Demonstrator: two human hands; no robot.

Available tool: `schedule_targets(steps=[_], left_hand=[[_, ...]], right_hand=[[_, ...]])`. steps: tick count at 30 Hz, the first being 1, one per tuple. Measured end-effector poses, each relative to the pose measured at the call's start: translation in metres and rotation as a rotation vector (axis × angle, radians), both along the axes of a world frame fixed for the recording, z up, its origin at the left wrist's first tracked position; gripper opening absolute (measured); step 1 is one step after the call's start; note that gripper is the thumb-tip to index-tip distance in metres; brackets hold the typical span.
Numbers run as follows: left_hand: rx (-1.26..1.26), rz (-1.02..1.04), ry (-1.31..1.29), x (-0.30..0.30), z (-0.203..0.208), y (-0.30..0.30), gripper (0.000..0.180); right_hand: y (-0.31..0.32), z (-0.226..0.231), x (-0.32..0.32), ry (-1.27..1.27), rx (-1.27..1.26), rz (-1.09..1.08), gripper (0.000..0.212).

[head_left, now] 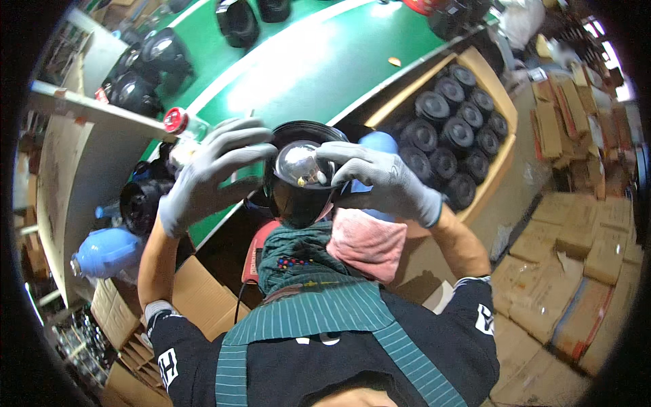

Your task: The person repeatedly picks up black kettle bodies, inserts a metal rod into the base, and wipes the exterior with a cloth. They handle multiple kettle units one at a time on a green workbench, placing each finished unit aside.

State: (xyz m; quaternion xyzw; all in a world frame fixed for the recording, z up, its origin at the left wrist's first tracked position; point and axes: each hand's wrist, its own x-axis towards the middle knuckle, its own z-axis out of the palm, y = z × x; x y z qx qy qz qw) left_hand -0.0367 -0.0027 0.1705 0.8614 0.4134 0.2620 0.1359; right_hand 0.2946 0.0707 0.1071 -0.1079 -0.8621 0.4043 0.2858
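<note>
A glossy black round vessel-like piece (298, 207) with a mirror-bright dome (296, 163) sits between my two hands, above my lap. My left hand (227, 159), in a grey glove, lies at its left side with the fingers stretched toward the rim and the thumb apart. In a matching glove, my right hand (380, 178) bends its fingers over the right edge of the dome, gripping the piece there. The piece's underside is hidden. A pink cloth (368, 245) hangs below my right hand, beside dark green fabric (298, 247) on my lap.
Across the front runs a green work surface (305, 68) with black glossy parts (237, 24) on it. A carton (508, 146) of black round parts stands at the right. Near my left hand are a red-capped jar (178, 122) and a blue object (108, 251). Flattened cardboard (576, 271) lies right.
</note>
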Motion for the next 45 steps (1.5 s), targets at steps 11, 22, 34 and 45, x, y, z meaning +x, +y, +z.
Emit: schedule_targets(steps=[11, 22, 34, 45], left_hand=[[0.275, 0.083, -0.053, 0.054, -0.11, -0.062, 0.038], [-0.6, 0.487, -0.67, 0.055, -0.211, -0.073, 0.042], [-0.773, 0.092, -0.396, 0.005, -0.314, -0.137, 0.065], [-1.136, -0.162, -0.65, 0.02, -0.298, -0.126, 0.082]], right_hand=[[-0.106, -0.015, 0.056, -0.125, -0.804, -0.71, 0.066], [0.012, -0.214, 0.134, -0.745, -0.053, -1.42, 0.099], [-0.05, -0.145, 0.076, 0.289, -0.499, -0.774, 0.093], [-0.125, -0.065, 0.033, 0.064, 0.069, -0.449, 0.115]])
